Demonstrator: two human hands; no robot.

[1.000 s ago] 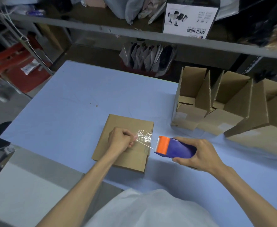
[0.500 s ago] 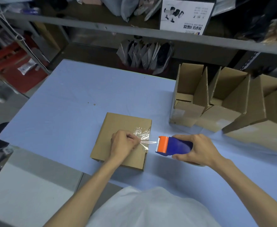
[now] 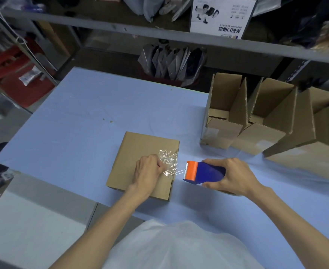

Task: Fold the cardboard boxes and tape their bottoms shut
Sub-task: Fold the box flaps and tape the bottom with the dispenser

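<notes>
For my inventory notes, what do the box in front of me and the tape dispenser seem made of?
Box: matte brown cardboard, likely corrugated, given its thick edge. Tape dispenser: smooth blue and orange body, probably plastic. Its tape: glossy clear film, wrinkled and glinting.

Crinkled clear tape [image 3: 169, 159] stretches from the brown cardboard box [image 3: 140, 145] to the blue-orange tape dispenser [image 3: 208, 171]

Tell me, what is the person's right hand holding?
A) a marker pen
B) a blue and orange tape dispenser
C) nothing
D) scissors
B: the right hand grips a blue tape dispenser with an orange front, clear tape running from it to the cardboard box.
</notes>
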